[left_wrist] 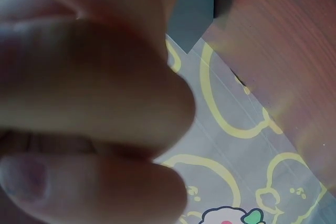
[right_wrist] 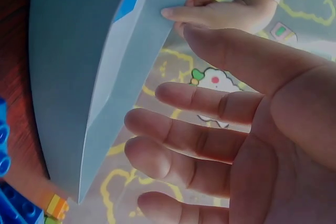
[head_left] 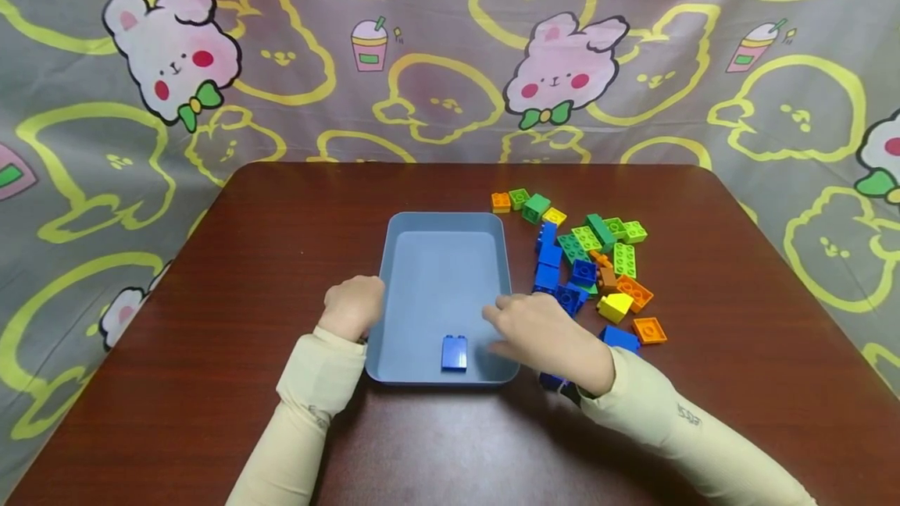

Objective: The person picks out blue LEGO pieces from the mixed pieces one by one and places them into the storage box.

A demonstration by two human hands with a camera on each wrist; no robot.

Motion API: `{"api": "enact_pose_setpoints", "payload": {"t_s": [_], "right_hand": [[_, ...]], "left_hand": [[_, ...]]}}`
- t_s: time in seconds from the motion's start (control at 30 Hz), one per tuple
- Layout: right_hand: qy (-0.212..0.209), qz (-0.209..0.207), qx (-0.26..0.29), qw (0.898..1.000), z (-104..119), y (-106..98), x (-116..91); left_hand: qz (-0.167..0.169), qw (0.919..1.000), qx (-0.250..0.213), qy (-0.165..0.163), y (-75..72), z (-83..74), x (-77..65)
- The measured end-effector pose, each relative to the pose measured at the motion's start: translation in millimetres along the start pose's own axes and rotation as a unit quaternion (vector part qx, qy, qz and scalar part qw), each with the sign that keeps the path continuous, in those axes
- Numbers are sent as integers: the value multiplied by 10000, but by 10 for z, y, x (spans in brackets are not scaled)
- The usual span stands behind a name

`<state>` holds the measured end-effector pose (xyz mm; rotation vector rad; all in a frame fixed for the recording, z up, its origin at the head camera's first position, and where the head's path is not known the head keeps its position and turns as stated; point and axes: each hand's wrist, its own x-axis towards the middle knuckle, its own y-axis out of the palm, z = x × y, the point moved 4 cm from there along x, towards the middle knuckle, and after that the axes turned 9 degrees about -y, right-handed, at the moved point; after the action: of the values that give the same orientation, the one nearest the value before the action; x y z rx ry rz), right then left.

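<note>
A blue-grey tray point(head_left: 450, 295) lies on the table with one blue toy brick point(head_left: 454, 354) inside, close to its near edge. My left hand point(head_left: 354, 308) is at the tray's left rim, its fingers curled around the edge; in the left wrist view those fingers point(left_wrist: 100, 87) cover much of the frame beside a tray corner point(left_wrist: 191, 17). Over the right rim hovers my right hand point(head_left: 551, 338), palm down. The right wrist view shows its fingers point(right_wrist: 194, 129) spread and relaxed, nothing between them.
Right of the tray lies a loose pile of toy bricks: blue ones point(head_left: 548, 268), green ones point(head_left: 573, 248), a yellow one point(head_left: 616, 307) and orange ones point(head_left: 649, 330). Several smaller bricks trail toward the back. A patterned cloth point(head_left: 436, 92) hangs behind the brown table point(head_left: 281, 240).
</note>
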<state>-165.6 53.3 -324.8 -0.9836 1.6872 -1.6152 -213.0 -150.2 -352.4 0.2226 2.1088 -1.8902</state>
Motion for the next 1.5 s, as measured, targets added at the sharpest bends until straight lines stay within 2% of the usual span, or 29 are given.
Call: {"api": "enact_pose_setpoints", "payload": {"t_s": [0.43, 0.73, 0.9, 1.23, 1.5], "right_hand": [[147, -124, -66, 9998, -128, 34, -127], [144, -328, 70, 9993, -174, 89, -235], [308, -103, 158, 9993, -203, 141, -321], [553, 344, 335, 9973, -238, 225, -444], [600, 455, 359, 9965, -254, 251, -482]], "left_hand": [[71, 9999, -117, -35, -52, 29, -1], [-9, 9999, -121, 42, -65, 17, -28], [-101, 9998, -113, 102, -53, 8, -30], [-1, 9998, -149, 106, -37, -3, -36], [8, 9999, -125, 56, -40, -3, -37]]}}
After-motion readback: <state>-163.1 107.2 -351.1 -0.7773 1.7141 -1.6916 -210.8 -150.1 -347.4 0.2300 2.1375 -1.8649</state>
